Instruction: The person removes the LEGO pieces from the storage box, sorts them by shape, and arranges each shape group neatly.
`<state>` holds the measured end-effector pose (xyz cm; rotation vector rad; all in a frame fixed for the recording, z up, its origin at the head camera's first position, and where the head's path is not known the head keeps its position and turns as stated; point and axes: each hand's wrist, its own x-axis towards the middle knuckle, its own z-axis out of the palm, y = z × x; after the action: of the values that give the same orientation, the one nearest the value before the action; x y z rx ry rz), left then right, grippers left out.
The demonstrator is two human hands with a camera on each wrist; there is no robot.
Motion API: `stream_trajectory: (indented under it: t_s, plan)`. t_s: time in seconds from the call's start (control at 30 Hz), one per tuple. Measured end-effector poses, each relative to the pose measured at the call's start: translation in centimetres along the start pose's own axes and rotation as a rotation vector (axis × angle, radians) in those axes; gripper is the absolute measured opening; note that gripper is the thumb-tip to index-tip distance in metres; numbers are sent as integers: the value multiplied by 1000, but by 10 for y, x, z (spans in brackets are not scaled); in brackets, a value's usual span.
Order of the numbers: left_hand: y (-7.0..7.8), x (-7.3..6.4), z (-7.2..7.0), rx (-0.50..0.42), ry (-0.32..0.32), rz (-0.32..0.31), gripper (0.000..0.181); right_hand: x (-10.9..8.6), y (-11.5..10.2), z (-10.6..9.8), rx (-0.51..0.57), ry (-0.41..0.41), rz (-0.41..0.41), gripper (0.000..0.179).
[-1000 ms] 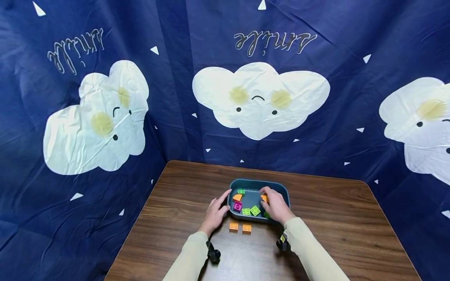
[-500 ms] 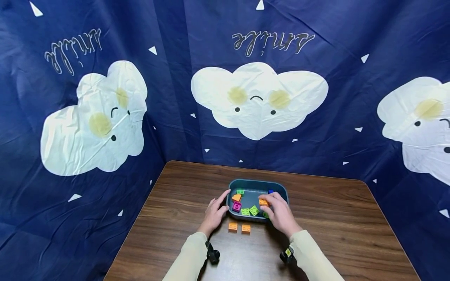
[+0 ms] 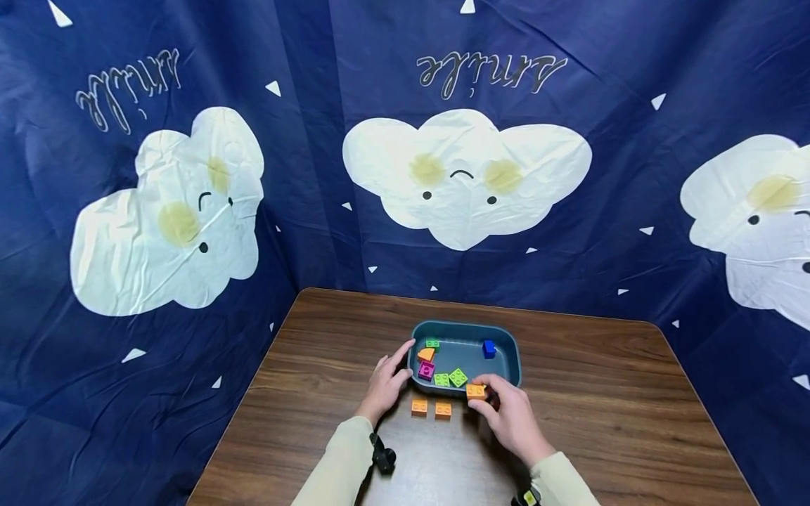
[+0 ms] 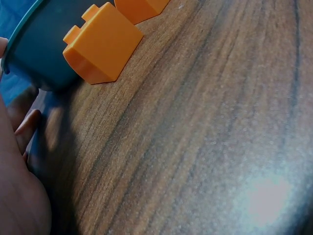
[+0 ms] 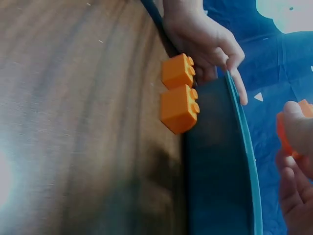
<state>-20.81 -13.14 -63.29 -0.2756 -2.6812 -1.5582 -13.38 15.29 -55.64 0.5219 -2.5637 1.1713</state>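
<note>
Between the thumb and fingers of my right hand point(image 3: 515, 420) is an orange brick point(image 3: 475, 391), pinched in front of the tray's near edge and also visible in the right wrist view. My left hand point(image 3: 383, 386) rests against the left end of a dark teal tray point(image 3: 466, 325), its index finger extended to the rim. On the wood in front of the tray stand two orange bricks, the left brick point(image 3: 419, 407) and the right brick point(image 3: 443, 410). From the left wrist, one orange brick point(image 4: 103, 45) shows a slanted side and studs on top.
Inside the tray lie a green brick point(image 3: 432, 344), an orange curved piece point(image 3: 427, 354), a magenta brick point(image 3: 426, 370), two lime bricks point(image 3: 450, 379) and a blue brick point(image 3: 489, 348). A blue cloud-print curtain point(image 3: 316, 211) surrounds the wooden table point(image 3: 601, 393).
My right hand has drawn the orange brick out of the tray toward me, past its near edge. The blue brick is uncovered. My left hand has stayed at the tray.
</note>
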Motion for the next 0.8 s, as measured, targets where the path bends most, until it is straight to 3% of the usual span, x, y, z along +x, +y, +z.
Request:
stream_trajectory:
  t_s: [0.23, 0.47, 0.8]
  plan:
    - [0, 0, 0, 12, -1, 1, 65, -24, 4, 7, 21, 11, -12, 41]
    - [2, 0, -1, -3, 0, -11, 64, -40, 13, 17, -95, 0, -101, 41]
    - [1, 0, 0, 3, -11, -37, 64, -41, 24, 35, -89, -54, -20, 35]
